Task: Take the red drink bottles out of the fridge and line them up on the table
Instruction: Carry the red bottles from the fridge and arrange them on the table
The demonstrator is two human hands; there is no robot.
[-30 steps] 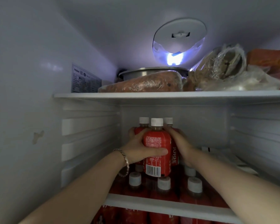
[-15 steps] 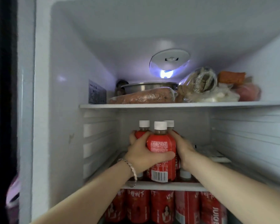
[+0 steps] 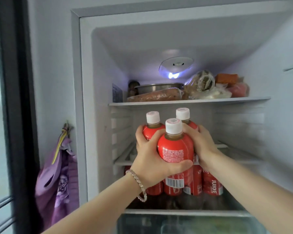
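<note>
Three red drink bottles (image 3: pixel 176 149) with white caps are clasped together between my two hands in front of the open fridge (image 3: pixel 98 115). My left hand (image 3: pixel 150 159) wraps the front and left bottles, thumb under the front label. My right hand (image 3: pixel 201 146) presses against the right bottle, whose body is mostly hidden. Several more red bottles (image 3: pixel 211 183) stand on the shelf below, partly hidden behind my hands. The table is out of view.
The top shelf (image 3: pixel 189 101) carries a steel bowl (image 3: pixel 159 86), a wrapped loaf and bagged food. A purple cloth (image 3: pixel 61 174) hangs on the wall left of the fridge. A dark window frame (image 3: pixel 19 98) runs down the left. A crisper drawer (image 3: pixel 184 223) lies at the bottom.
Both hands have drawn the three bottles out of the middle shelf toward me. The view has pulled back, so the fridge frame, purple cloth and window now show.
</note>
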